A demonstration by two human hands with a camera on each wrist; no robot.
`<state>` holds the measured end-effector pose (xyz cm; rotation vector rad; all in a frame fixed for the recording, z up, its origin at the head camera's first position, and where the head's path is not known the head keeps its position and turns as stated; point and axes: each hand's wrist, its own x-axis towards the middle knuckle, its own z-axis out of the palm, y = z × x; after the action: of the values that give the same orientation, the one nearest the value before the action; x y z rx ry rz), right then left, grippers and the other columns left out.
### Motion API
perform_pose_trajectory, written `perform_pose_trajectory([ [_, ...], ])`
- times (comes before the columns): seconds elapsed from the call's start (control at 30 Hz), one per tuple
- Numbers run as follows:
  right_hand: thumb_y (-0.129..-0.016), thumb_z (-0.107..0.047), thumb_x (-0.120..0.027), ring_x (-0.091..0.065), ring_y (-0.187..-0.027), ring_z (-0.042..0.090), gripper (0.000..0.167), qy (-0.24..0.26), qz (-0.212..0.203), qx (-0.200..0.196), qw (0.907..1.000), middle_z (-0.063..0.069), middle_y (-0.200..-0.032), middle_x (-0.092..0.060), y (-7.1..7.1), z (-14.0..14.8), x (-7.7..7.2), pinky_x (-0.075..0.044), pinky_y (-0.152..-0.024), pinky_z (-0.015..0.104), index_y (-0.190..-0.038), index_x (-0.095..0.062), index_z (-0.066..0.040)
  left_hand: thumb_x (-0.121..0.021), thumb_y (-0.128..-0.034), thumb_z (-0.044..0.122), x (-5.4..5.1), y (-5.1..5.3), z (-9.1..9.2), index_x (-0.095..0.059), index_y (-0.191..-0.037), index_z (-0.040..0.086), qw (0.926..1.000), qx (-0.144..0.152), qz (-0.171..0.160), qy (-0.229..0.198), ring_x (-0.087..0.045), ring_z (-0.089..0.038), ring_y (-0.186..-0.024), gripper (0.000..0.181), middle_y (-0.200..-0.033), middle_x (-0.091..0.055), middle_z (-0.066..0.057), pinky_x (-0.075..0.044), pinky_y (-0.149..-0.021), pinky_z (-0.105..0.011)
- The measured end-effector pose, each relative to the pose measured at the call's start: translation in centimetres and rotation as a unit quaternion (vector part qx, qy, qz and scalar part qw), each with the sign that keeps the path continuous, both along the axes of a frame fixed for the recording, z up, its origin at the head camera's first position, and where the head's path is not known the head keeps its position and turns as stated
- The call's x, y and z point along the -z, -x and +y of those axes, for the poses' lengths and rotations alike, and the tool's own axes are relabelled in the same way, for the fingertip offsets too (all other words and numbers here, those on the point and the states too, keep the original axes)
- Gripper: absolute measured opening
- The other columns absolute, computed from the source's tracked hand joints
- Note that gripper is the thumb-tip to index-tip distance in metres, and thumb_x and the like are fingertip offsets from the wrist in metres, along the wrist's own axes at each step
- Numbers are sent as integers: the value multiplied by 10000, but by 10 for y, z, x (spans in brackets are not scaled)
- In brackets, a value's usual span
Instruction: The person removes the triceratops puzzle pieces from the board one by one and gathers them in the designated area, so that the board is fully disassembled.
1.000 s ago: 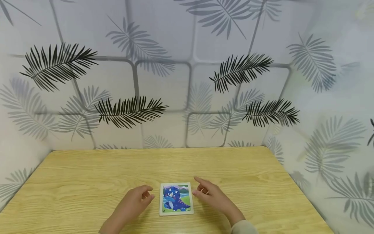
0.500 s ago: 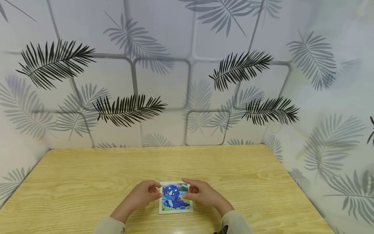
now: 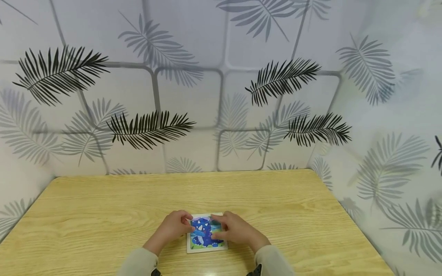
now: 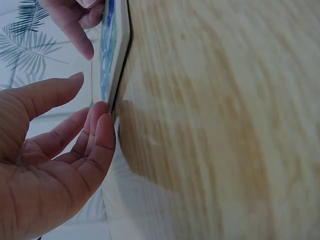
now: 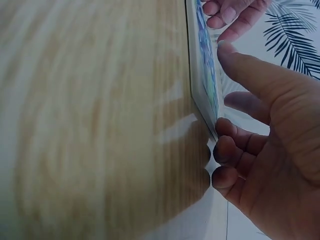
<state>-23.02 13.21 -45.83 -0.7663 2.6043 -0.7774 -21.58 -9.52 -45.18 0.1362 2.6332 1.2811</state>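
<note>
A flat square picture board (image 3: 201, 250) with a white frame lies on the table, showing a blue horned dinosaur. Thin lines cross its picture, like a puzzle. My left hand (image 3: 175, 226) is at its left edge, thumb over the picture and fingers loosely bent. In the left wrist view, the fingertips (image 4: 105, 131) meet the frame's edge. My right hand (image 3: 238, 229) reaches over the right side, its thumb and index finger apart above the picture. In the right wrist view, the other fingertips (image 5: 226, 150) are at the frame's corner. Neither hand visibly pinches anything.
The wood-grain table (image 3: 103, 207) extends around the board. Behind it stands a pale wall (image 3: 193, 99) with leaf patterns, which continues along both sides. Light sleeves (image 3: 139, 263) cover both forearms, with a dark band at each wrist.
Both hands have moved inward from either side of the board to its edges, with thumbs and index fingers now over the picture. The board stays in place; the head view shifts slightly.
</note>
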Motion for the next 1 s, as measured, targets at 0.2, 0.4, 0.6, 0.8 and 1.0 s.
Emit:
perform_pose_trajectory([
  [0.2,-841,-433,-680,-387,-715,104,652,-568,302,-178,9978,-16,-878,-421,-1,-4,-3,-341,-636,247,-1387,-490,-131,-742,-792,78,7,6,5,-617,-1037,-13,9997,-194,-37,152,-463,-158,-656,290,-743,-513,-38,-389,-572,-263],
  [0.4,-842,-438,-677,-380,-695,95,654,-627,347,-172,9973,-25,-860,-407,-1,-5,-2,-333,-613,235,-1391,-483,-138,-755,-781,83,10,10,9,-618,-980,32,9982,-545,-66,254,-448,-169,-650,247,-728,-489,-46,-357,-572,-269],
  [0.6,-838,-469,-664,-372,-683,82,666,-725,419,-152,9964,-31,-857,-397,-3,-7,1,-329,-600,220,-1392,-480,-148,-776,-745,51,12,12,12,-592,-910,36,9960,-866,-87,203,-451,-180,-661,248,-726,-494,-49,-353,-572,-267],
  [0.8,-837,-480,-658,-372,-685,81,667,-827,467,-163,9953,-34,-861,-395,-3,-7,2,-329,-601,220,-1395,-477,-163,-780,-738,35,14,13,15,-593,-854,41,9950,-969,-96,242,-453,-176,-647,221,-726,-516,-47,-350,-553,-259],
  [1.0,-835,-477,-661,-368,-672,78,667,-798,526,-174,9953,-36,-856,-395,-1,-6,3,-327,-591,216,-1392,-480,-156,-773,-736,21,14,14,17,-588,-862,35,9948,-999,-68,202,-459,-174,-649,224,-730,-514,-50,-352,-550,-252],
])
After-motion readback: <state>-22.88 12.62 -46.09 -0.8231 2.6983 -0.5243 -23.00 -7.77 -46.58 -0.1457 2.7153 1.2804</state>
